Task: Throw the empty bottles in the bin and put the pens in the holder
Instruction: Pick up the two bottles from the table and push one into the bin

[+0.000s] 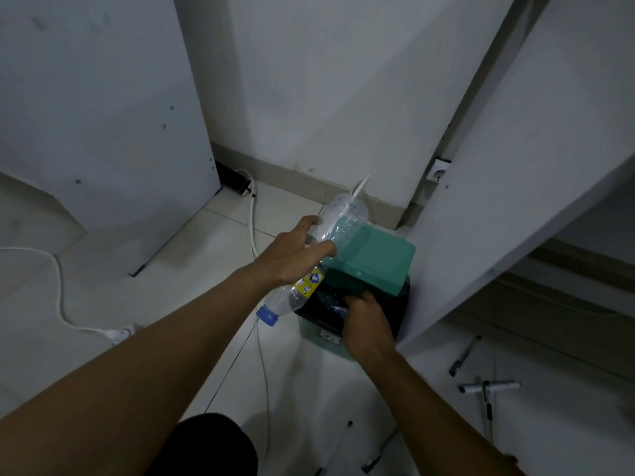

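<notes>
Desk (536, 187), white, slanting across the right side; pens (489, 386) lie on its near part. Bin (371, 266), green with a black liner, stands on the tiled floor (220, 262) against the desk's left edge, lid tilted up. Bottle (323, 255), clear plastic with a blue cap, is gripped at mid-body by the left hand (295, 255) above the bin's left rim. Right hand (366, 321) reaches into the bin's mouth, fingers closed on the liner there.

Right fingers (355, 298) hidden inside bin (318, 333)
</notes>
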